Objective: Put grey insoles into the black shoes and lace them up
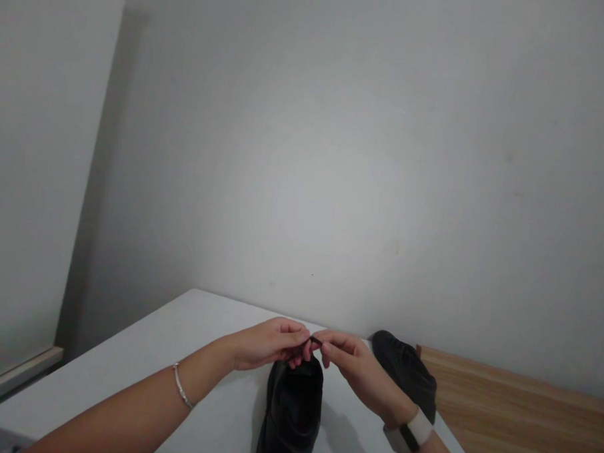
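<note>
Above the far end of a black shoe [292,413] on the white table [176,354], the left hand [269,343] and right hand [348,365] meet fingertip to fingertip, both pinching a thin dark shoelace [316,340] between them.

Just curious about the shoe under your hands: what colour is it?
The shoe is plain black, seen best in the head view, the only one.
</note>
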`<state>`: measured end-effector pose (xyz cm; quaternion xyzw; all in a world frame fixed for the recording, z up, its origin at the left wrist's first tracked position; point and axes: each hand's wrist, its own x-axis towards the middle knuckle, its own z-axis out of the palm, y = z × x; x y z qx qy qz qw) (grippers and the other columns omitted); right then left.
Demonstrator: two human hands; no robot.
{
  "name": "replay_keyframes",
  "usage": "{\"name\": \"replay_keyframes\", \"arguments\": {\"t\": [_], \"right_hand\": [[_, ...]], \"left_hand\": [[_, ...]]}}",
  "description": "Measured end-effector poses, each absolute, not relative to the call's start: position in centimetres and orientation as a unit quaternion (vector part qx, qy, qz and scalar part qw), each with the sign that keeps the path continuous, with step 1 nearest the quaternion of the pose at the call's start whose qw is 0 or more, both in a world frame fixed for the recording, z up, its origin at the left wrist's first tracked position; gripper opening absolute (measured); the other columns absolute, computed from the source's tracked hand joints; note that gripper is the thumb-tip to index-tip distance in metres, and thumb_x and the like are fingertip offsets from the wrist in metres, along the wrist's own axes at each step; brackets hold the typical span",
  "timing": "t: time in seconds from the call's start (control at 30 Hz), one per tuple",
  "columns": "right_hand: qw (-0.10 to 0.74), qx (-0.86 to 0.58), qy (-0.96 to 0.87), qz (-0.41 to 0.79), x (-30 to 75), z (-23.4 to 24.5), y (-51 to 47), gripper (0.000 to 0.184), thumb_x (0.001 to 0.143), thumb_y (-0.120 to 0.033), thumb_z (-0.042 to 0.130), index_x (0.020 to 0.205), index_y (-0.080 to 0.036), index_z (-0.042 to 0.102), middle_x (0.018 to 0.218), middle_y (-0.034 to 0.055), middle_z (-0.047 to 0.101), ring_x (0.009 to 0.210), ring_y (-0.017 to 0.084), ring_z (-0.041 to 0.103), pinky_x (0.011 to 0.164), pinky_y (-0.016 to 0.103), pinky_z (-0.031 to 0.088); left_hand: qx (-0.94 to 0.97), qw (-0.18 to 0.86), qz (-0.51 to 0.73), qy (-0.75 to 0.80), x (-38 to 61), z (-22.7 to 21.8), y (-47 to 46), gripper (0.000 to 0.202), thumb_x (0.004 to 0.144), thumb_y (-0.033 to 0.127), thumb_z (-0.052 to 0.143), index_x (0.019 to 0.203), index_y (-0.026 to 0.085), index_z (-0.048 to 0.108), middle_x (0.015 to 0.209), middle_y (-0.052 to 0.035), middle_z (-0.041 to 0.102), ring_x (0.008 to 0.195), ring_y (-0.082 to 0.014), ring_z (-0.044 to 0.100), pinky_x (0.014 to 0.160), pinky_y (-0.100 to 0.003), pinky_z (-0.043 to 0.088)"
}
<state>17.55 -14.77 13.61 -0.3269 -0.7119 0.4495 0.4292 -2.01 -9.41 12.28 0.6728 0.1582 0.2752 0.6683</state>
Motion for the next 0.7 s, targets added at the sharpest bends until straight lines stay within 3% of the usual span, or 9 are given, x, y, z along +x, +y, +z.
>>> {"name": "replay_keyframes", "arguments": {"t": [0.2, 0.33, 0.4, 0.5, 0.6, 0.7], "right_hand": [[0.609, -0.320, -0.525, 0.500, 19.6, 10.7, -12.3, 0.025, 0.068, -0.037, 0.076, 0.086, -0.020, 0.072, 0.091, 0.0050, 0.065, 0.084, 0.017, 0.055, 0.080, 0.030, 0.042], [0.680, -0.291, -0.424, 0.523, 20.9, 9.0, -11.1, 0.034, 0.063, -0.031, 0.080, 0.095, -0.025, 0.068, 0.086, 0.0001, 0.064, 0.084, 0.015, 0.057, 0.084, 0.029, 0.042], [0.683, -0.301, -0.416, 0.520, 21.5, 8.3, -11.0, 0.041, 0.064, -0.033, 0.080, 0.101, -0.026, 0.065, 0.084, -0.0003, 0.063, 0.080, 0.014, 0.056, 0.079, 0.029, 0.044], [0.663, -0.344, -0.464, 0.476, 22.2, 7.5, -11.3, 0.037, 0.066, -0.037, 0.078, 0.097, -0.021, 0.066, 0.078, 0.0002, 0.061, 0.068, 0.013, 0.052, 0.065, 0.026, 0.042], [0.605, -0.402, -0.564, 0.393, 22.8, 7.2, -11.9, 0.027, 0.071, -0.039, 0.072, 0.087, -0.018, 0.066, 0.072, -0.0001, 0.059, 0.061, 0.012, 0.047, 0.058, 0.025, 0.037], [0.522, -0.450, -0.652, 0.316, 23.2, 7.1, -12.4, 0.025, 0.075, -0.041, 0.068, 0.080, -0.017, 0.066, 0.074, 0.0017, 0.060, 0.068, 0.015, 0.050, 0.063, 0.027, 0.038]], "left_hand": [[0.590, 0.653, 0.441, 0.174, -3.4, 11.1, -7.0, 0.028, 0.075, 0.033, 0.072, 0.092, 0.011, 0.067, 0.087, -0.0062, 0.062, 0.071, -0.0102, 0.051, 0.069, -0.024, 0.038], [0.531, 0.637, 0.519, 0.207, -4.3, 9.6, -5.9, 0.047, 0.075, 0.030, 0.072, 0.117, 0.017, 0.056, 0.085, -0.0043, 0.064, 0.068, -0.0089, 0.050, 0.065, -0.022, 0.037], [0.511, 0.635, 0.537, 0.216, -4.5, 9.0, -5.7, 0.047, 0.075, 0.032, 0.071, 0.115, 0.018, 0.052, 0.082, -0.0028, 0.065, 0.063, -0.0080, 0.048, 0.063, -0.022, 0.036], [0.557, 0.600, 0.520, 0.245, -4.8, 8.3, -5.6, 0.034, 0.073, 0.037, 0.071, 0.094, 0.014, 0.056, 0.076, -0.0026, 0.065, 0.058, -0.0076, 0.045, 0.058, -0.022, 0.034], [0.667, 0.510, 0.467, 0.276, -5.3, 7.9, -5.6, 0.027, 0.075, 0.038, 0.067, 0.084, 0.014, 0.059, 0.073, -0.0035, 0.066, 0.062, -0.0111, 0.051, 0.061, -0.024, 0.035], [0.778, 0.364, 0.410, 0.307, -5.7, 7.7, -6.1, 0.021, 0.079, 0.036, 0.062, 0.082, 0.015, 0.065, 0.076, -0.0027, 0.067, 0.072, -0.0145, 0.054, 0.067, -0.026, 0.038]]}}
